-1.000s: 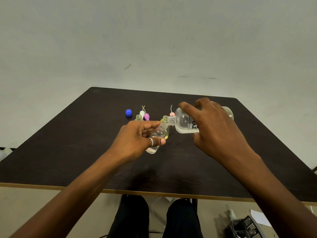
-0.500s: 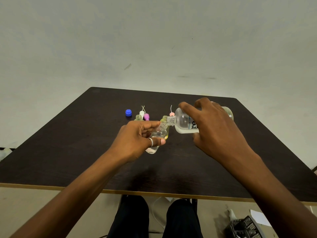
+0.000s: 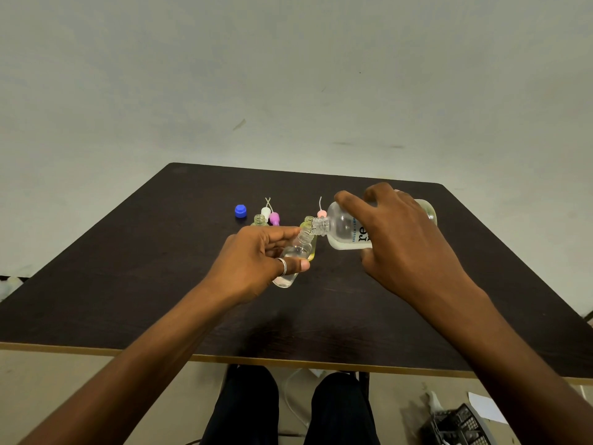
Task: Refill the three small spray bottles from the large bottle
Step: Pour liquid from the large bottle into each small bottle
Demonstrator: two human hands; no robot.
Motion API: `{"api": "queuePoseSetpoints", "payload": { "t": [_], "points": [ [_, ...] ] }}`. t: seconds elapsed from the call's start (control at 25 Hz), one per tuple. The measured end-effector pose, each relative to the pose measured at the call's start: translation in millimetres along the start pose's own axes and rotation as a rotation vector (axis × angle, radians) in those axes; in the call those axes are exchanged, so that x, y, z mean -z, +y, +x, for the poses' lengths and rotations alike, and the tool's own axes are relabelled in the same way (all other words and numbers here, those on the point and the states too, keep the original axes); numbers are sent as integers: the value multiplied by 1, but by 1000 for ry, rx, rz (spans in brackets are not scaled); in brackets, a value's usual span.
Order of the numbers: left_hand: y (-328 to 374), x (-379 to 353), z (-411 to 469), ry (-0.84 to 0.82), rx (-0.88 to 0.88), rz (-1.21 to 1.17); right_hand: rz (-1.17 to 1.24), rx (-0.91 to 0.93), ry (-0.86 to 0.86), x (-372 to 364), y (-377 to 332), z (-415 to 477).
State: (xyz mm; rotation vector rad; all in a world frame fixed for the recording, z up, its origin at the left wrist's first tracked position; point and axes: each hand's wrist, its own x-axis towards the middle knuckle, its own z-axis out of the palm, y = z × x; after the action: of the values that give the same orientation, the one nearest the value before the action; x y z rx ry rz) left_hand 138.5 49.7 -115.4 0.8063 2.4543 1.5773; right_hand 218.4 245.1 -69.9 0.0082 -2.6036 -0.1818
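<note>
My left hand point(image 3: 256, 264) grips a small clear spray bottle point(image 3: 296, 256), tilted with its open neck up and to the right. My right hand point(image 3: 404, 242) holds the large clear bottle point(image 3: 341, 229) on its side, its open mouth touching the small bottle's neck. Clear liquid lies in both. A second small bottle point(image 3: 309, 224), yellowish, stands just behind the held one, mostly hidden. A third small bottle point(image 3: 260, 220) stands open further left. Three spray tops lie on the table: white point(image 3: 265, 211), purple point(image 3: 274, 218) and pink point(image 3: 321, 213).
A blue cap point(image 3: 240, 211) lies left of the spray tops on the dark table point(image 3: 128, 268). The table's front edge runs across near my knees. On the floor at lower right are a black basket point(image 3: 459, 425) and a sheet of paper point(image 3: 486, 407).
</note>
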Motion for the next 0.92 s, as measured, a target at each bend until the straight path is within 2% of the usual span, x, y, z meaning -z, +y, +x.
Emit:
{"api": "queuePoseSetpoints", "payload": {
  "t": [0.92],
  "points": [
    [-3, -1, 2, 0, 5, 7, -4, 0, -12, 1, -1, -1]
  ]
}}
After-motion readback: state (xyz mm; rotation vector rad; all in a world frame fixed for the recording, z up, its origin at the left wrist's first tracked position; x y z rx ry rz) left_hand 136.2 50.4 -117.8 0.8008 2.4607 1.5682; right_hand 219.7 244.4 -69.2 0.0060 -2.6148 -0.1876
